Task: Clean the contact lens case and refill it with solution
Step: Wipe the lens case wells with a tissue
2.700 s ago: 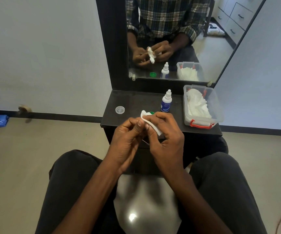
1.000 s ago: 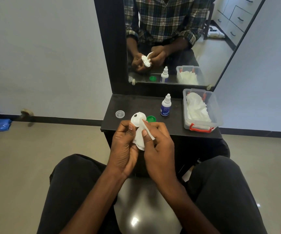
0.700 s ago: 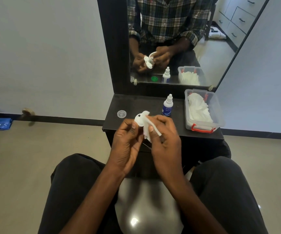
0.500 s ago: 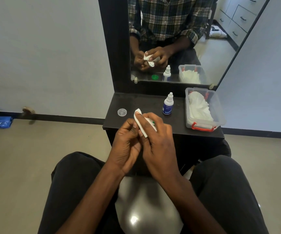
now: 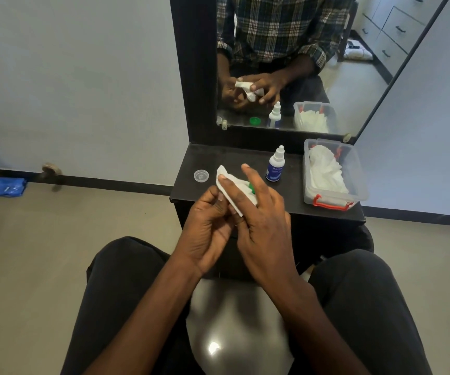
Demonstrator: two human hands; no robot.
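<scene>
- A white tissue is being held over the near edge of the dark shelf, pinched by the right hand.
- The left hand is being kept curled beside the tissue; the lens case cannot be made out.
- A dropper bottle, a clear cap and a plastic box are being kept on the shelf.

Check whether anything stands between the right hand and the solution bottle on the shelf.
Nothing visible does. The right hand, holding white tissue, sits just before the small white blue-labelled solution bottle; bare dark shelf lies between them.

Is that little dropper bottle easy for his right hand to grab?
Probably yes: the bottle stands just beyond the right hand with nothing between, but that hand holds a tissue.
</scene>
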